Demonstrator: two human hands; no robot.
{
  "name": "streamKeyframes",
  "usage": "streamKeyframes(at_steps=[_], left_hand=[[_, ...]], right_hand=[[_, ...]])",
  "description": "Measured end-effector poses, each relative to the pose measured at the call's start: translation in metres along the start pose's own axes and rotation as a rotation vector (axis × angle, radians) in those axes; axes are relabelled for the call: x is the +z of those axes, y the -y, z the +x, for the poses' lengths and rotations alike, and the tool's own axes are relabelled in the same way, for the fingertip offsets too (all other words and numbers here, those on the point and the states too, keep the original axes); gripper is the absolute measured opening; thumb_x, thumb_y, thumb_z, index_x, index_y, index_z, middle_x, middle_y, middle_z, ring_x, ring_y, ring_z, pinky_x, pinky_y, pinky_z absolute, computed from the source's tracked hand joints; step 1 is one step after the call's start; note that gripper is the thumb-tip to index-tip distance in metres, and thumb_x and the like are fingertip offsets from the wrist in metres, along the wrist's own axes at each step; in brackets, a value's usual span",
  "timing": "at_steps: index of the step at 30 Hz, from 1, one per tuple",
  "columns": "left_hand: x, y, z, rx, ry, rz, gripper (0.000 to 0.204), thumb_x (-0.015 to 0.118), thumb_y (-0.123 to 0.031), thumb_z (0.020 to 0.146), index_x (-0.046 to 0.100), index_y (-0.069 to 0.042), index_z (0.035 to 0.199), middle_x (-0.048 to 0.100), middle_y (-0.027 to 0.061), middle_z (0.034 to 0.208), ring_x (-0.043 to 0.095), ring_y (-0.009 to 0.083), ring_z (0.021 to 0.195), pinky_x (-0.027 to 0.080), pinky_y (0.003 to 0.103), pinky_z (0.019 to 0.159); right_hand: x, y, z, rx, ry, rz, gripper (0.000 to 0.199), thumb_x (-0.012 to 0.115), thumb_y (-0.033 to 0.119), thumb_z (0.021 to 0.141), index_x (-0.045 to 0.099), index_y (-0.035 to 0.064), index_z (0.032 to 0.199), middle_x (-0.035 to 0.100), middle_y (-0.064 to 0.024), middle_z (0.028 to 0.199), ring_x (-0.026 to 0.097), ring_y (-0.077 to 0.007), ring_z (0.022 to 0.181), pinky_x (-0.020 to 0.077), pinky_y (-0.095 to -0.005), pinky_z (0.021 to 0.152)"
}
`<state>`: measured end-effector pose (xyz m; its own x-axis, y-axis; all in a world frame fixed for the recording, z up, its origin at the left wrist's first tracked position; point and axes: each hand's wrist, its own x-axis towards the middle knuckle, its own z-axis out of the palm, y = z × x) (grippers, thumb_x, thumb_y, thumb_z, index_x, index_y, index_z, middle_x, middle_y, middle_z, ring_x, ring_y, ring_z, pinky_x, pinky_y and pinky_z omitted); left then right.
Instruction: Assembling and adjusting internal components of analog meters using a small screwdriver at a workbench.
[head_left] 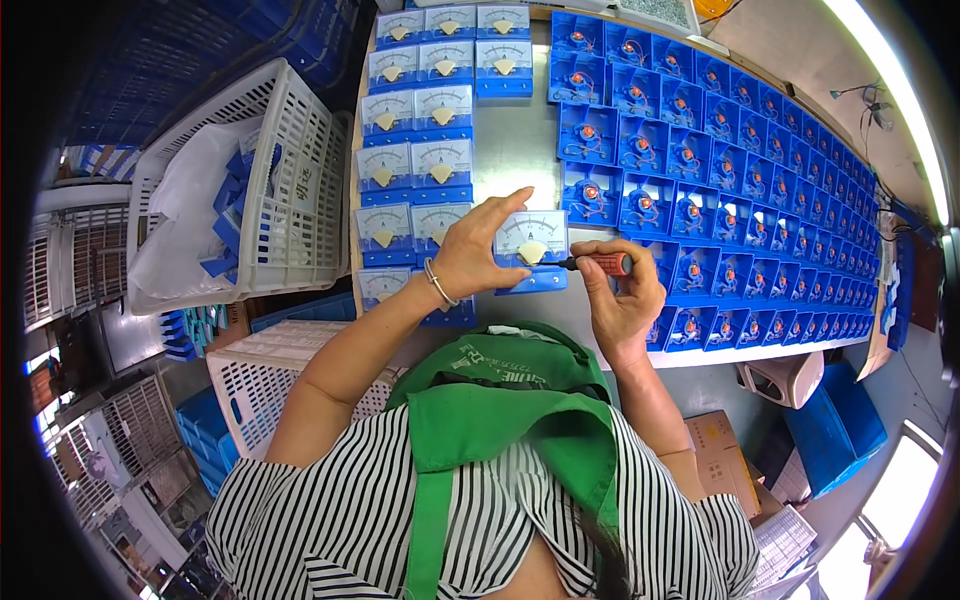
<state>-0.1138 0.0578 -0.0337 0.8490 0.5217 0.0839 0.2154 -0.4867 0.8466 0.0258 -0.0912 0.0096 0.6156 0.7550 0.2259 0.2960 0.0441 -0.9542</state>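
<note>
My left hand [476,252] grips an ammeter [531,236] by its left side, thumb low and fingers along the top. The meter has a clear front over a white dial, a cream fan-shaped piece and a blue base. In my right hand [630,295] is a screwdriver [612,264] with a red and black handle. Its shaft points left, at the right side of the meter near the base; whether the tip touches a screw I cannot tell. Left of my hands stand rows of similar finished-looking meters [442,108] with clear fronts.
Many open blue cases [695,215] with red and coppery parts inside fill the right side of the metal-topped table [515,150]. A white crate [290,190] with blue pieces and plastic sheeting stands at the left. A blue bin [835,425] and cardboard box [722,460] sit lower right.
</note>
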Motion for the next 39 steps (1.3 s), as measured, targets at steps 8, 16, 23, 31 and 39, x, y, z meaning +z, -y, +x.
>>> streamKeyframes(at_steps=[8, 16, 23, 31, 39], left_hand=[[0.003, 0.004, -0.001, 0.027, 0.014, -0.004, 0.092, 0.079, -0.021, 0.058, 0.039, -0.014, 0.141, 0.058, 0.0113, 0.117, 0.057, 0.0288, 0.108, 0.045, 0.036, 0.095], [0.000, 0.008, -0.001, 0.168, -0.003, -0.106, 0.088, 0.076, -0.020, 0.060, 0.039, -0.007, 0.139, 0.052, 0.0152, 0.118, 0.050, 0.0314, 0.113, 0.041, 0.038, 0.099], [0.023, 0.030, 0.004, 0.133, 0.103, 0.036, 0.084, 0.075, -0.017, 0.064, 0.038, -0.006, 0.139, 0.047, 0.0167, 0.132, 0.047, 0.0327, 0.120, 0.037, 0.040, 0.103], [-0.006, 0.071, 0.073, 0.186, -0.104, 0.317, 0.065, 0.070, -0.010, 0.068, 0.048, -0.006, 0.129, 0.052, 0.0135, 0.120, 0.049, 0.0324, 0.113, 0.041, 0.040, 0.097], [-0.049, 0.129, 0.202, 0.079, -0.211, 0.820, 0.072, 0.073, -0.013, 0.069, 0.043, -0.010, 0.134, 0.048, 0.0112, 0.130, 0.044, 0.0301, 0.124, 0.036, 0.047, 0.102]], right_hand=[[-0.001, 0.000, 0.003, 0.073, 0.028, 0.068, 0.017, 0.065, -0.004, 0.084, 0.055, -0.0005, 0.097, 0.068, -0.0123, 0.092, 0.066, -0.0156, 0.084, 0.0521, -0.0267, 0.076], [-0.029, -0.030, -0.001, 0.744, 0.172, 0.156, 0.019, 0.054, 0.019, 0.093, 0.054, 0.0007, 0.086, 0.055, -0.0048, 0.070, 0.050, -0.0093, 0.057, 0.0377, -0.0225, 0.048], [-0.010, -0.044, -0.027, 0.532, 0.305, -0.139, 0.023, 0.066, 0.019, 0.086, 0.056, 0.0026, 0.074, 0.054, -0.0043, 0.057, 0.053, -0.0136, 0.047, 0.0393, -0.0282, 0.043], [0.001, -0.095, -0.021, 0.105, 0.335, -0.828, 0.019, 0.067, 0.017, 0.081, 0.055, 0.0040, 0.074, 0.061, -0.0172, 0.075, 0.062, -0.0368, 0.062, 0.0486, -0.0448, 0.054], [-0.011, -0.056, -0.006, 0.204, 0.379, -0.681, 0.017, 0.068, 0.017, 0.081, 0.065, 0.0029, 0.090, 0.064, -0.0145, 0.081, 0.065, -0.0291, 0.066, 0.0501, -0.0390, 0.057]])
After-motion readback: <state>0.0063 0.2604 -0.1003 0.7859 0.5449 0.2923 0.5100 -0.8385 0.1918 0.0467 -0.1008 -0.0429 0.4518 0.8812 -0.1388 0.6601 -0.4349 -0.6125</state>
